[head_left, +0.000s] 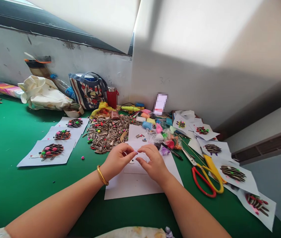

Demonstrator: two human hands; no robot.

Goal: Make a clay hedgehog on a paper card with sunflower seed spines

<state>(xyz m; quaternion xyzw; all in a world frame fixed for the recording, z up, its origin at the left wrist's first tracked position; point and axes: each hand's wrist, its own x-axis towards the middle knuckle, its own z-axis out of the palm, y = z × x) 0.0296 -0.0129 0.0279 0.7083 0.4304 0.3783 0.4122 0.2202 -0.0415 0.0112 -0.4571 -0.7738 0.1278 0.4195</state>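
Observation:
My left hand [122, 160], with a gold bangle on its wrist, is closed in a pinch of thumb and forefinger. A tiny purple bit, which looks like modelling clay [137, 152], shows at the fingertips. My right hand [154, 163] faces it, thumb and forefinger apart, forefinger tip close to the bit. Beneath both hands lies a small white card [133, 169] on a larger white sheet [140, 186]. A white clay shape with a black dot [132, 161] shows partly on the card; my hands hide the rest.
Sunflower seeds [108, 132] are heaped behind my hands, beside colourful clay packets [147, 125]. A black pen [172, 152] and red-yellow scissors [205, 178] lie right. Seed-decorated cards [43, 162] line the left; more cards [239, 175] line the right. Bags [88, 92] stand along the wall.

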